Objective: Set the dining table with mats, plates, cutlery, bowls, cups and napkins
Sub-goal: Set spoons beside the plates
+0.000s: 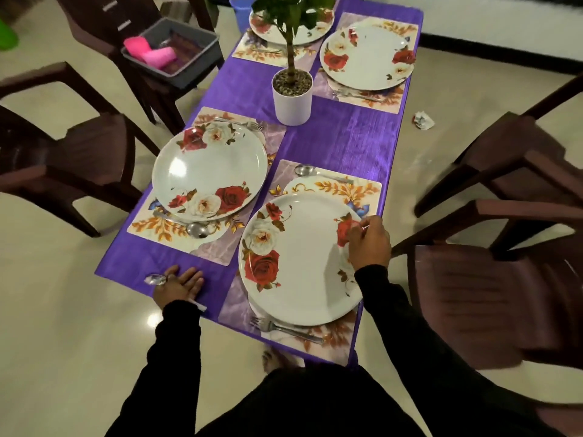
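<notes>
- Nearest the camera, the person's black sleeves (179,342) enter from the bottom of the frame.
- Table (344,137), under a purple cloth, runs from lower centre to the top of the frame, with dark chairs (504,294) at left and right.
- Four floral mats each carry a floral plate: near plate (299,263) lower centre, second plate (208,175) centre left, third plate (367,55) upper right, fourth plate (303,34) top centre, partly hidden by the potted plant (291,96).
- Grey tub (172,50) sits on a chair at upper left, holding pink items.
- Left hand (176,287), lower left, lies flat on the cloth, fingers straight, with a spoon (154,279) trapped under the thumb.
- Right hand (369,241), at the right rim of the near plate, has curled fingers pinching a small metal piece; what it is cannot be told.
- Fork (284,329) lies on the mat just below the near plate; a second spoon (318,173) lies above it.
- Crumpled paper (423,120) lies on the floor at right.
</notes>
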